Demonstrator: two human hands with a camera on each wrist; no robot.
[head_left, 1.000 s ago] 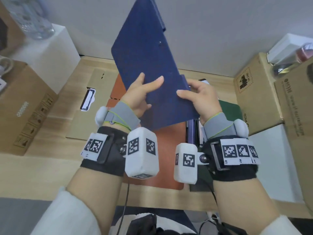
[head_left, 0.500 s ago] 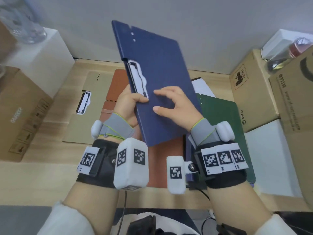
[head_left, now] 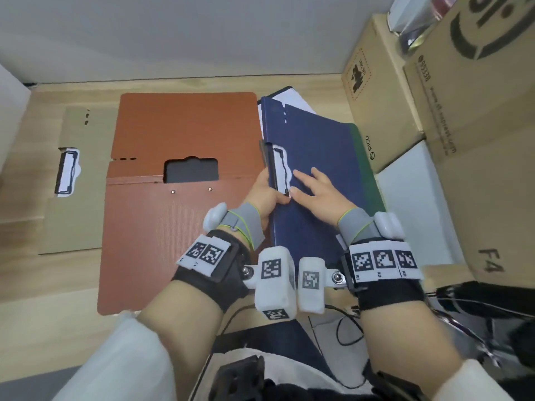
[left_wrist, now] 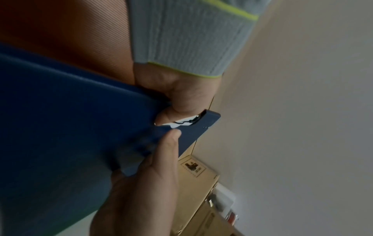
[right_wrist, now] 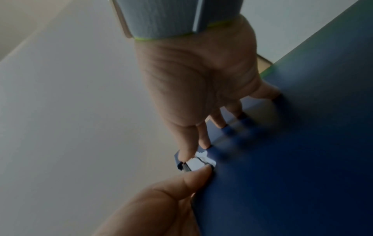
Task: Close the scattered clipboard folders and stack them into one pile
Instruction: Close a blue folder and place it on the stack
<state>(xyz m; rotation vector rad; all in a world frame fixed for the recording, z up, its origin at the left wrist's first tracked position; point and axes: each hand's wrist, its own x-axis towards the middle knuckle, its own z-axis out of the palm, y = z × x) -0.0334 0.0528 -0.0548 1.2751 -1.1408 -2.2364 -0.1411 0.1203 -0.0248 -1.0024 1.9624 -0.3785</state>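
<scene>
A closed blue folder (head_left: 318, 157) lies at the right on top of a green folder (head_left: 363, 157), with white paper (head_left: 292, 99) showing at its far end. My left hand (head_left: 266, 195) grips its left edge beside the clip cutout, thumb on top (left_wrist: 177, 99). My right hand (head_left: 315, 192) rests on the cover with its fingers spread and straight (right_wrist: 201, 79). An orange-brown folder (head_left: 173, 227) lies open flat in the middle. Left of it lies a tan folder (head_left: 72, 221), its clip showing through a cutout, partly under the orange one.
Cardboard boxes (head_left: 382, 91) and a larger one (head_left: 477, 111) crowd the right side, close to the blue folder. A white surface (head_left: 411, 198) lies beside the green folder. The wall runs along the wooden table's (head_left: 202, 82) far edge.
The blue folder, held up and tilted before, has come down flat onto the green folder. My right hand left its edge and now lies flat on the cover.
</scene>
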